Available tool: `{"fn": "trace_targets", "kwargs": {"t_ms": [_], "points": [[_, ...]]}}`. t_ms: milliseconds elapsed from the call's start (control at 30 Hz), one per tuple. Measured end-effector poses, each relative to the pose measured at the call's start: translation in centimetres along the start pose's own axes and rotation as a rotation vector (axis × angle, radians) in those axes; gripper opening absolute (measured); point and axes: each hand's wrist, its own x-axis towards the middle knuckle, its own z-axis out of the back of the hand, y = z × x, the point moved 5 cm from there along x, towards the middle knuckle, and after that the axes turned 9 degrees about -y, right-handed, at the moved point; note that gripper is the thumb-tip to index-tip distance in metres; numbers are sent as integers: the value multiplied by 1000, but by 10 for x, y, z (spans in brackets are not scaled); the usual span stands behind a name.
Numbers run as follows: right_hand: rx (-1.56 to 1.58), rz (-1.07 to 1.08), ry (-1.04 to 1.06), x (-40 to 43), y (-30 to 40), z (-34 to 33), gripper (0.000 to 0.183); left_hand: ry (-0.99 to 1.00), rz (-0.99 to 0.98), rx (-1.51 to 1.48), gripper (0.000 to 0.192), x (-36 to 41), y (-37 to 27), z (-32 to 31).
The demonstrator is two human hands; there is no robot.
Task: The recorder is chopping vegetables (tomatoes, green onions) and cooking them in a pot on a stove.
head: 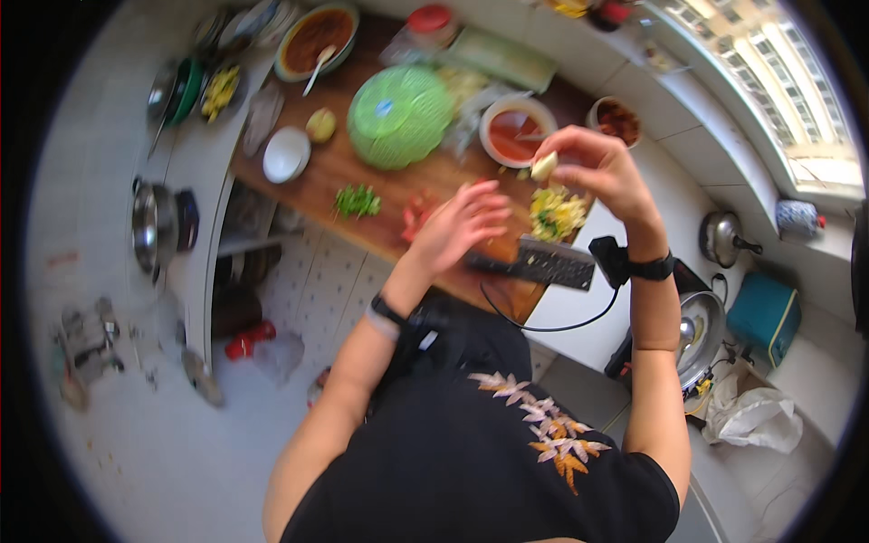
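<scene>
Between the thumb and fingers of my right hand (594, 166) is a small pale piece of food (544, 166), perhaps garlic or ginger. It is raised near a tub of red sauce (499, 132). Fingers apart and holding nothing, my left hand (465, 227) hovers over the wooden board (407, 248). Partly behind it lies some chopped red food (415, 214). A cleaver (553, 265) rests near the board's front right corner, with bits stuck to its blade. Just beyond the blade sits a heap of yellow and green chopped food (557, 212). Chopped green herbs (358, 201) lie farther left.
A green plastic basket (400, 119) stands upside down on the board. Around it are a white bowl (286, 155), a bowl of red-brown sauce (282, 51) with a spoon, and a tub of dark red food (616, 122). A black cable (543, 330) hangs from my right wrist.
</scene>
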Motion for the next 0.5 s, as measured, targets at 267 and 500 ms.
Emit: {"fn": "trace_targets", "kwargs": {"t_ms": [267, 500], "points": [[-722, 170, -153, -30, -83, -142, 23, 62, 298, -388, 34, 7, 34, 63], [-625, 120, -456, -33, -85, -214, 23, 31, 396, -218, 35, -32, -5, 129]]}}
